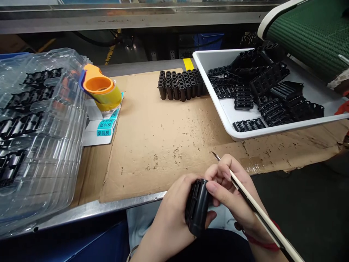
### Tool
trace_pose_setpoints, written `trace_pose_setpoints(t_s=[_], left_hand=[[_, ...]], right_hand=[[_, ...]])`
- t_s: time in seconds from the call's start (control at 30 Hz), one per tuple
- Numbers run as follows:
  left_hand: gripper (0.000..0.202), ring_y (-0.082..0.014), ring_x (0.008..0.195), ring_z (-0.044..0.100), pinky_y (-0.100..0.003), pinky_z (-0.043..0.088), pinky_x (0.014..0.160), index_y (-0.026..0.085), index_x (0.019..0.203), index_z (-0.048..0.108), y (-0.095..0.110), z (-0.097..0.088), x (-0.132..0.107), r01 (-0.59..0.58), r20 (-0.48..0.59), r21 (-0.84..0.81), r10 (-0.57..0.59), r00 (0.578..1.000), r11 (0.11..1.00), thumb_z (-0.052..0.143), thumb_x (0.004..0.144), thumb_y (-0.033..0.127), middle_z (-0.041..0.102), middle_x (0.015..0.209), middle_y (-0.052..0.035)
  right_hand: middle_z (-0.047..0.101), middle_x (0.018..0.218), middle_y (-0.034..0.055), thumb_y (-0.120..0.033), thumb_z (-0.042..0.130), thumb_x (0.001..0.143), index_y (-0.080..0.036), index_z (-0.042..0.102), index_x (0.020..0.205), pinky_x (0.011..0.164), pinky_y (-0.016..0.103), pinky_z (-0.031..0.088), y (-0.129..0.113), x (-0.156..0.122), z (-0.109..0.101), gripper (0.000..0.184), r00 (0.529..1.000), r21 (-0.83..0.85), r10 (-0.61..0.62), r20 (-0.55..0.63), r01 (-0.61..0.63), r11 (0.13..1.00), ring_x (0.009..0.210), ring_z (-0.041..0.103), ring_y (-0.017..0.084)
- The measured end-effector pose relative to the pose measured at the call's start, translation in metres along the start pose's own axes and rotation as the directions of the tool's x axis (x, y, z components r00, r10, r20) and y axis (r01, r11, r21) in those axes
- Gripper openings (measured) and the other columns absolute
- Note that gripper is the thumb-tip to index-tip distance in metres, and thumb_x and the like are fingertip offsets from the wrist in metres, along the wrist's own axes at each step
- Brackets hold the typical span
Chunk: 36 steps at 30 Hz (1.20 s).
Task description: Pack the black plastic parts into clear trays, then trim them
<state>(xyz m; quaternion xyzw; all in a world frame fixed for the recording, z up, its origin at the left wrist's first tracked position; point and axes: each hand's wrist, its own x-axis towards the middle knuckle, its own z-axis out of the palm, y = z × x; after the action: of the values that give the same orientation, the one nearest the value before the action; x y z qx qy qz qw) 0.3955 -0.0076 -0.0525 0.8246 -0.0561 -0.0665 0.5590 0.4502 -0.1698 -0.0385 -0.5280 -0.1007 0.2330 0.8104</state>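
Black moulded plastic part (196, 207) sits in the left hand (173, 214), with fingers and palm closed around it, held low just past the front edge of the surface. Right hand (229, 193) is closed on a slim, pale pointed tool (256, 207), dark-striped along its shaft, with a fine metal tip aimed up and away; its fingertips (211, 187) rest against the top of the part. Red cord (261, 243) circles the right wrist. Ahead lies a sheet of worn cardboard (152, 145) on the steel-edged surface (95, 213). On it, a block of upright black tubular parts (180, 85) stands packed in rows just beside a white tray (209, 91) heaped with black moulded frames (269, 87). To the left are a stack of clear plastic blister trays (40, 134) holding black parts, an orange dispenser with yellow tape (102, 89), and white labels with teal bands (100, 127). Green conveyor belt (313, 36) runs across the top right corner
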Motion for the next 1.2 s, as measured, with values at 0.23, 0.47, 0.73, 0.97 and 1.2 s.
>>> trace_pose_setpoints(t_s=[0.23,0.47,0.73,0.97,1.2], left_hand=[[0.066,-0.0246,0.107,0.065,-0.035,0.056,0.086,0.03,0.121,0.051,-0.004,-0.001,0.0,-0.016,0.063,-0.054,0.019,0.998,0.998,0.088,0.067,0.019,0.064,0.122,-0.0031],[0.061,-0.0283,0.123,0.061,-0.05,0.051,0.108,0.043,0.128,0.055,-0.02,0.007,-0.005,-0.135,-0.167,-0.607,0.04,0.985,0.783,0.085,0.075,0.039,0.063,0.125,-0.0003],[0.059,-0.0281,0.141,0.052,-0.053,0.041,0.121,0.052,0.133,0.058,-0.027,0.018,-0.012,-0.14,-0.185,-0.865,-0.047,0.982,0.483,0.081,0.079,0.05,0.06,0.139,0.0042],[0.062,-0.0277,0.132,0.058,-0.052,0.044,0.119,0.049,0.127,0.06,-0.022,0.018,-0.012,-0.106,-0.197,-0.835,-0.114,0.974,0.541,0.087,0.071,0.053,0.059,0.134,0.0011],[0.067,-0.0287,0.131,0.06,-0.05,0.049,0.115,0.052,0.131,0.058,-0.019,0.023,-0.013,-0.127,-0.216,-0.846,-0.114,0.97,0.518,0.085,0.07,0.06,0.06,0.137,0.0022]], right_hand=[[0.054,0.069,-0.0087,-0.026,0.077,0.09,-0.023,0.037,0.079,0.05,0.015,0.033,0.002,0.002,0.006,0.041,0.997,-0.069,-0.047,-0.067,0.042,0.997,0.055,0.035,0.006],[0.072,0.103,-0.0028,-0.028,0.069,0.098,-0.025,0.045,0.085,0.074,0.019,0.053,-0.003,0.001,-0.001,0.027,0.946,-0.28,-0.273,-0.174,0.218,0.935,0.076,0.061,0.008],[0.072,0.11,-0.0015,-0.03,0.066,0.099,-0.026,0.042,0.085,0.089,0.027,0.059,0.006,-0.005,-0.003,0.028,0.991,-0.276,-0.108,-0.082,0.081,0.958,0.095,0.068,0.013],[0.071,0.097,-0.0032,-0.025,0.067,0.099,-0.026,0.044,0.083,0.093,0.024,0.057,0.01,-0.004,-0.004,0.028,0.993,-0.062,-0.078,-0.09,0.073,0.995,0.102,0.071,0.014],[0.072,0.097,0.0007,-0.025,0.067,0.098,-0.026,0.044,0.084,0.091,0.036,0.06,0.018,-0.001,-0.01,0.027,0.992,-0.013,-0.076,-0.096,0.075,0.997,0.097,0.071,0.019]])
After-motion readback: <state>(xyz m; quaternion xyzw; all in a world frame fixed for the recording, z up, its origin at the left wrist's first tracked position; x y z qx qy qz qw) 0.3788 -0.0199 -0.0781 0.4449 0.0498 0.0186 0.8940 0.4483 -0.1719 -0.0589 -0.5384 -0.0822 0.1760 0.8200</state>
